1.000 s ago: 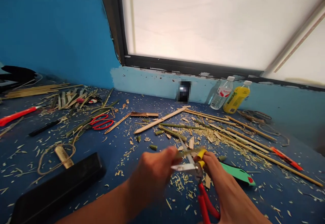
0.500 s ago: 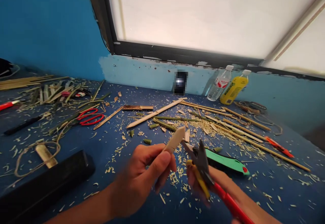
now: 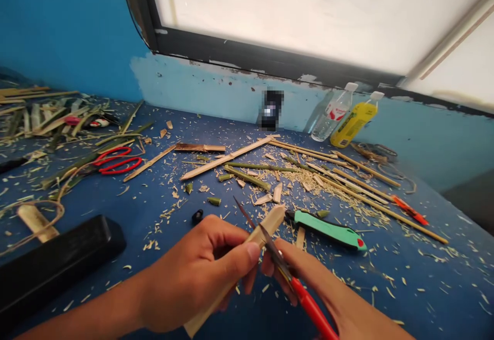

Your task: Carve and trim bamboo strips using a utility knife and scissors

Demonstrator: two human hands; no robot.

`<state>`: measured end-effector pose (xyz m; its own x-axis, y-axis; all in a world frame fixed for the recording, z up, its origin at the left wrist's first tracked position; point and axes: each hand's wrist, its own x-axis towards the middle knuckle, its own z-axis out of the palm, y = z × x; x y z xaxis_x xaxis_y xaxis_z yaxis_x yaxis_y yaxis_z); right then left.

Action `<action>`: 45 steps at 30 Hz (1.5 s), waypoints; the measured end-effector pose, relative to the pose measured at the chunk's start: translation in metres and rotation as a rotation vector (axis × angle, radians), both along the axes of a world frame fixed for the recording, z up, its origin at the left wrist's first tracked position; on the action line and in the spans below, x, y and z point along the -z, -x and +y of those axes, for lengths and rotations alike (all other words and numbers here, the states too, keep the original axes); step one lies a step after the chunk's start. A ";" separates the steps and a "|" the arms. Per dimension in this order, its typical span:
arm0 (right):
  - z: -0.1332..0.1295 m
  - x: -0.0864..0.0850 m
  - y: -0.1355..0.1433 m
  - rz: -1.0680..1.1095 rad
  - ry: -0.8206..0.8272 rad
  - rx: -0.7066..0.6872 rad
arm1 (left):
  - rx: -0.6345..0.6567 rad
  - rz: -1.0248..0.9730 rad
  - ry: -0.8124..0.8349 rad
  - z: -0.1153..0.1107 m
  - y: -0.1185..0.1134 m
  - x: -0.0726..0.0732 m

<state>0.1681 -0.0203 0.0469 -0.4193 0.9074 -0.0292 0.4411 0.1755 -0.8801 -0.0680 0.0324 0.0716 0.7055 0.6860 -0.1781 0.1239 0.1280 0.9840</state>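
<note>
A flat bamboo strip (image 3: 272, 219) with a pointed tip is pinched between the thumb and fingers of my left hand (image 3: 196, 273). My right hand (image 3: 295, 268) is wrapped round red-handled cutters (image 3: 311, 304). Their two dark blades are spread, one on each side of the strip near its tip. The right fingers are partly hidden behind the tool. Just beyond the hands lies a green-handled folding tool (image 3: 330, 229), with small bamboo offcuts (image 3: 277, 193) nearby.
Red scissors (image 3: 118, 161) and a black box (image 3: 64, 260) lie on the left. Bamboo sticks (image 3: 231, 157) and shavings spread across the blue table (image 3: 154, 203). Two bottles, one clear (image 3: 335, 113) and one yellow (image 3: 355, 124), lean at the wall. An orange cutter (image 3: 409, 210) lies right.
The cutters have moved left and their blades now straddle the bamboo strip. More of the strip shows below my left hand. The view has shifted, with table items higher in the frame.
</note>
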 end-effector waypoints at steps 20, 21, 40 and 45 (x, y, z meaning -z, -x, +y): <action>0.008 -0.013 0.004 0.027 0.234 -0.186 | 0.034 0.016 0.232 0.004 0.004 -0.002; 0.008 -0.013 0.004 0.025 0.235 -0.183 | 0.061 0.013 0.241 0.004 0.005 -0.001; 0.000 -0.002 0.002 0.033 0.297 -0.074 | 0.049 0.117 0.143 -0.005 0.001 -0.012; 0.004 0.002 0.003 0.046 0.265 -0.058 | 0.049 0.152 0.186 0.000 0.002 -0.003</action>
<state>0.1649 -0.0168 0.0451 -0.4770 0.8450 -0.2417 0.3955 -0.0392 -0.9176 -0.0697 0.0320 0.0743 0.6924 0.5972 -0.4048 0.2792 0.2956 0.9136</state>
